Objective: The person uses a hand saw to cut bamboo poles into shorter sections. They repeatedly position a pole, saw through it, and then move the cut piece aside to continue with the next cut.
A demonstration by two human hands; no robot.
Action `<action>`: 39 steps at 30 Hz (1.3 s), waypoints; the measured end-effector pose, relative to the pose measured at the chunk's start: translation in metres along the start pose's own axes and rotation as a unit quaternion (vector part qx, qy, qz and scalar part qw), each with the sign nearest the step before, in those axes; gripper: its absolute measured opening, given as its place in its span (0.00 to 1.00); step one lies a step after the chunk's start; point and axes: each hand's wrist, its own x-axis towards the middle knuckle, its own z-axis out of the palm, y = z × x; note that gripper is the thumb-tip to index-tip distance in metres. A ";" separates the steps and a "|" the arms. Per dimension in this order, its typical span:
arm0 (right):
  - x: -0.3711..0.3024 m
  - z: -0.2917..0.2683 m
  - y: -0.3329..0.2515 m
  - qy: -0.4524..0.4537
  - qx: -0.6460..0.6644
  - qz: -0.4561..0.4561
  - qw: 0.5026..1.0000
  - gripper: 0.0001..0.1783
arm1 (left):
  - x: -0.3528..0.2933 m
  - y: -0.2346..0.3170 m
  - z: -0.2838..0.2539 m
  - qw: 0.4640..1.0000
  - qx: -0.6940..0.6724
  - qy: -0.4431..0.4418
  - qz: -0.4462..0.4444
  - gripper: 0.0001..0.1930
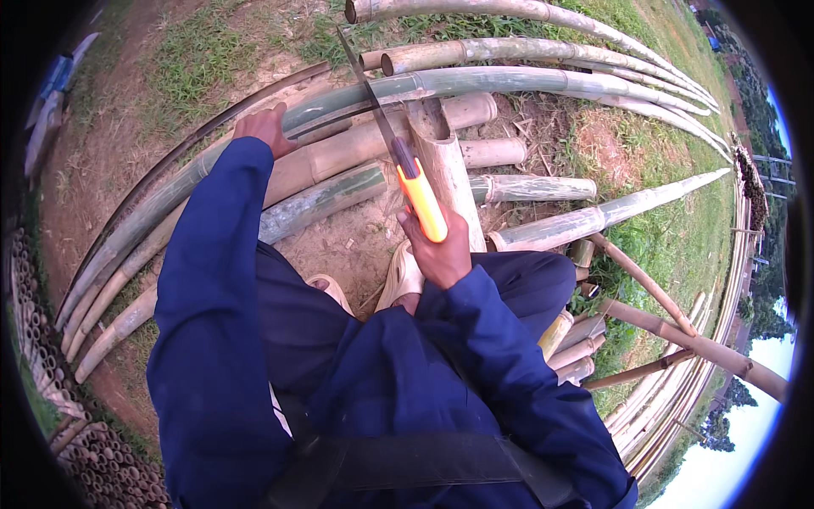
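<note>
My right hand is closed round the yellow and dark handle of a hand saw. The saw's long thin blade points away and to the left, lying across a long green bamboo pole; whether its teeth have entered the pole I cannot tell. Farther left, my left hand grips the same pole, its fingers over the top. Beneath the pole, close to the blade, stands the end of a pale, thick bamboo piece with an open notch, slanting down toward my right foot.
Thicker bamboo poles lie alongside on the near side, with short cut pieces to the right. More long poles stretch off to the far right. A bamboo frame stands at the right. Stacked bamboo fills the lower left.
</note>
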 end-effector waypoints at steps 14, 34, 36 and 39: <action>0.083 0.022 0.023 -0.005 -0.022 -0.022 1.000 0.12 | 0.005 0.006 0.001 0.999 -0.027 0.017 0.022 0.29; 0.017 -0.001 0.027 -0.001 0.005 0.014 1.000 0.10 | 0.002 0.000 0.000 1.000 -0.023 -0.001 0.000 0.31; -0.061 -0.028 0.033 0.022 -0.021 0.008 0.999 0.13 | 0.000 0.000 0.003 0.999 -0.032 -0.004 0.001 0.31; -0.139 -0.063 0.022 0.004 -0.099 0.002 0.995 0.17 | 0.000 -0.003 0.003 0.999 -0.038 0.007 0.010 0.30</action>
